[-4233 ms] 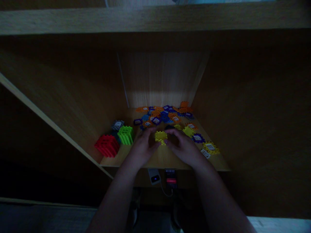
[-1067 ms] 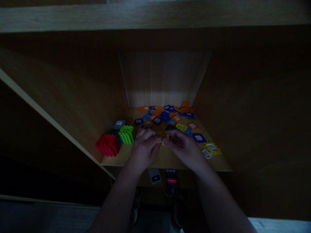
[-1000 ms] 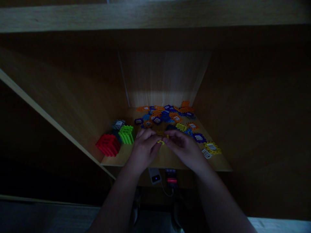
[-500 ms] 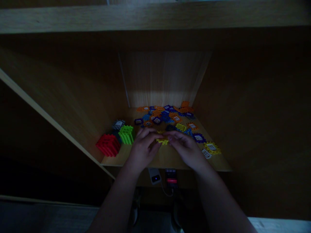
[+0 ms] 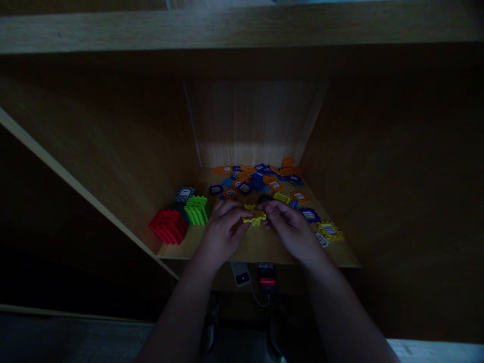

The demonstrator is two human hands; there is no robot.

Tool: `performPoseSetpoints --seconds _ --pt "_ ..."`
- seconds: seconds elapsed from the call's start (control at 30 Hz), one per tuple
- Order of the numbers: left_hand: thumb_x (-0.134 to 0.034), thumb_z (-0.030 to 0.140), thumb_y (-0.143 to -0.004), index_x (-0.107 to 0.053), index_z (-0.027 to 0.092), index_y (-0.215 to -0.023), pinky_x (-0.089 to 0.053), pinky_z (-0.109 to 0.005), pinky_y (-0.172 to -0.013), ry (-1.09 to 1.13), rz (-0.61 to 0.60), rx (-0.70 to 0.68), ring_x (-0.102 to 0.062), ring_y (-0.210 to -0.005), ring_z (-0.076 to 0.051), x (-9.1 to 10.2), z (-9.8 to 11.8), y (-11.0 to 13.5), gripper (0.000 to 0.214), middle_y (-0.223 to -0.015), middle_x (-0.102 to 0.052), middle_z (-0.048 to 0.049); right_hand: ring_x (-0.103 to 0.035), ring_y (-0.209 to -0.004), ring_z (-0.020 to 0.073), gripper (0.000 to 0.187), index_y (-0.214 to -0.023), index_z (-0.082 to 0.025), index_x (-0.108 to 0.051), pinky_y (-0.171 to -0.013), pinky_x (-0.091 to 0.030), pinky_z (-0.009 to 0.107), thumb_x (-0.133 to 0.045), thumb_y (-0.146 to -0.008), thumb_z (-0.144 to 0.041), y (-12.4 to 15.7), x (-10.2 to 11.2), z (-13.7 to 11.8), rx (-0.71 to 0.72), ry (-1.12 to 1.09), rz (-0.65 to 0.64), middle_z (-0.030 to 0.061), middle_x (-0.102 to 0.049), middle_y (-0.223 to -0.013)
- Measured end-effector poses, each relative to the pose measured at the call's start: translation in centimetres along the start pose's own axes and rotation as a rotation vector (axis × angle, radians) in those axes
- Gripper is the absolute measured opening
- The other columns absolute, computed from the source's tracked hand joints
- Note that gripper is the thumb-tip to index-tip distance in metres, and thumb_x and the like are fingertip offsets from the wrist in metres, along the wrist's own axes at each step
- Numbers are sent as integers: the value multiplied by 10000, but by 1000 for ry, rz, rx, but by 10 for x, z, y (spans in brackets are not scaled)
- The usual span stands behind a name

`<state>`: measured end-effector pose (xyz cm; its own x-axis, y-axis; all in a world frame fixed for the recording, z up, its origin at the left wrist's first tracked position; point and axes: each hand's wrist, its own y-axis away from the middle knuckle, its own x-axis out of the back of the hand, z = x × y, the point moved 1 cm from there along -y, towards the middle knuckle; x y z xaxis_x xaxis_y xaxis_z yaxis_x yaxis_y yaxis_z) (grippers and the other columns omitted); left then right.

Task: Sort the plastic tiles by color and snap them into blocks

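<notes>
Both hands meet over the wooden desk (image 5: 260, 247) inside a dim cubicle. My left hand (image 5: 223, 229) and my right hand (image 5: 289, 227) pinch a small stack of yellow interlocking plastic tiles (image 5: 254, 217) between their fingertips, just above the desk. A green stack of tiles (image 5: 196, 209) and a red stack (image 5: 167, 226) stand to the left of my left hand. Loose yellow tiles (image 5: 328, 230) lie to the right of my right hand.
A heap of orange, blue and purple tiles (image 5: 257, 179) covers the back of the desk. Wooden side walls and an overhead shelf (image 5: 242, 27) enclose the space. A grey tile (image 5: 184, 193) lies behind the green stack. Small devices with lit displays (image 5: 266, 280) sit under the front edge.
The hands have stayed together on the yellow tiles. The yellow stack now shows more between the fingertips, and the right hand has shifted slightly towards the right.
</notes>
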<state>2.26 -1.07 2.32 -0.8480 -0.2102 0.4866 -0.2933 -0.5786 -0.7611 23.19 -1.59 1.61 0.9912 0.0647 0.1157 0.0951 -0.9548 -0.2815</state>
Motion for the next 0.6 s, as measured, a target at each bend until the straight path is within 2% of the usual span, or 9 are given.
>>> performPoseSetpoints --seconds 0.13,0.23,0.43,0.6 --pt "-731 90 -978 -753 239 -1071 -544 -363 -896 0 3 5 -664 -1015 -223 -1 0 0 177 -1045 -712 -42 -698 -908 201 387 -1116 -265 -757 -824 -563 320 -706 -997 -630 2 1 -9 43 17 -51 32 -774 -1051" --pt "-732 118 -994 -738 226 -1063 -538 -350 -878 -8 7 0 -663 -994 -218 -1 1 -1 129 -1034 -714 -42 -705 -920 204 380 -1112 -258 -757 -826 -563 323 -743 -974 -612 2 1 -10 44 19 -81 29 -772 -1013" --pt "-719 148 -1019 -743 227 -1088 -534 -351 -889 -20 -6 -12 -661 -1005 -218 0 2 -1 108 -1050 -712 -44 -693 -885 187 302 -1094 -261 -764 -797 -549 316 -678 -1032 -545 0 1 -4 16 -12 -115 16 -754 -960" --pt "-745 165 -1010 -754 219 -1076 -536 -355 -878 -13 -4 -37 -666 -986 -217 1 4 -2 85 -1030 -716 -48 -717 -854 182 331 -1120 -259 -753 -821 -581 333 -674 -1026 -566 0 -2 -1 -32 -143 -170 13 -755 -943"
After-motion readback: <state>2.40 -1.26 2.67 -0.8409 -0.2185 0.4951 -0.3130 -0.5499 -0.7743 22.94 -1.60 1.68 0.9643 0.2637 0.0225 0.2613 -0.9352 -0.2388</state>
